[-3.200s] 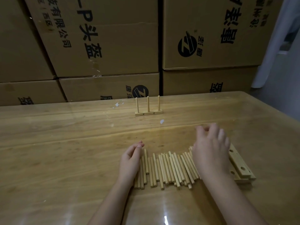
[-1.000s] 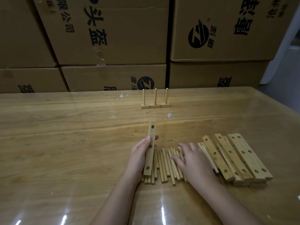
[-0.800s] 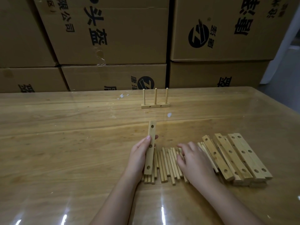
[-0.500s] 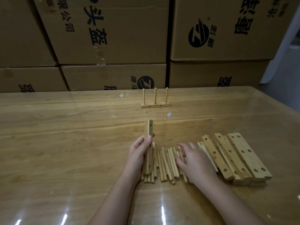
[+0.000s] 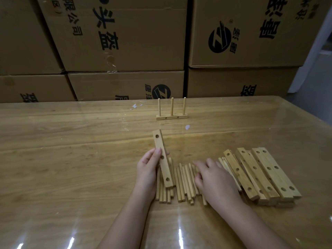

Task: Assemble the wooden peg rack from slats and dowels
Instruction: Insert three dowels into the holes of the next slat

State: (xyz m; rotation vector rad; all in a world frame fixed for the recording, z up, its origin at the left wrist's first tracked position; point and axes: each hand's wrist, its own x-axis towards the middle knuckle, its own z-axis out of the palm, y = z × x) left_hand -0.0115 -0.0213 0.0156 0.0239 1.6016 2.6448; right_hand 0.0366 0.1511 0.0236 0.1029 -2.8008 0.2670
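My left hand (image 5: 147,169) grips a wooden slat (image 5: 162,159) with three holes, held up on end over the left of a row of loose dowels (image 5: 183,182) lying on the table. My right hand (image 5: 213,178) rests on the dowels with its fingers spread over them; whether it pinches one is hidden. To the right lies a pile of several more drilled slats (image 5: 262,175). A finished rack (image 5: 172,114), one slat with three upright dowels, stands further back near the middle of the table.
The glossy wooden table (image 5: 71,159) runs left and right; its right edge falls away at the far right. Stacked cardboard boxes (image 5: 125,36) form a wall behind the table. Small white scraps (image 5: 187,127) lie near the finished rack.
My left hand has picked up a slat and turned it, now tilting its top leftward with the holed face toward me. My right hand moved from the slat pile onto the dowels.
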